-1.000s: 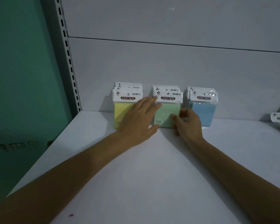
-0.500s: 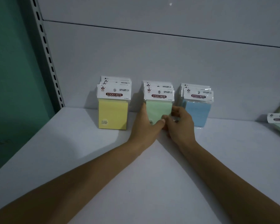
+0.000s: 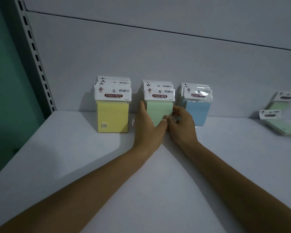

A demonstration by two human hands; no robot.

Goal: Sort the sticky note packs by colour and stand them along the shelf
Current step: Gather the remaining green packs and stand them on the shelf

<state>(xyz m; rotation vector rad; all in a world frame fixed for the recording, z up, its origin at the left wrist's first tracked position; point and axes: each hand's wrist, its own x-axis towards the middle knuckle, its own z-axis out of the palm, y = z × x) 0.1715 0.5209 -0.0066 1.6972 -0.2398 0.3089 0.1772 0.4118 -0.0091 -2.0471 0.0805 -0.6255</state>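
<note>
Three upright rows of sticky note packs stand against the back panel of the white shelf: yellow packs at left, green packs in the middle, blue packs at right. My left hand presses against the left side and front of the green packs. On their right side, my right hand curls its fingers around the lower right corner. Both hands clasp the green row between them.
Two more green packs lie flat or leaning at the far right of the shelf. A slotted metal upright and a green wall bound the left side. The shelf's front area is bare white surface.
My left hand slid off the yellow packs rightward onto the left side of the green row. My right hand stayed at the green row's right corner. The view moved closer.
</note>
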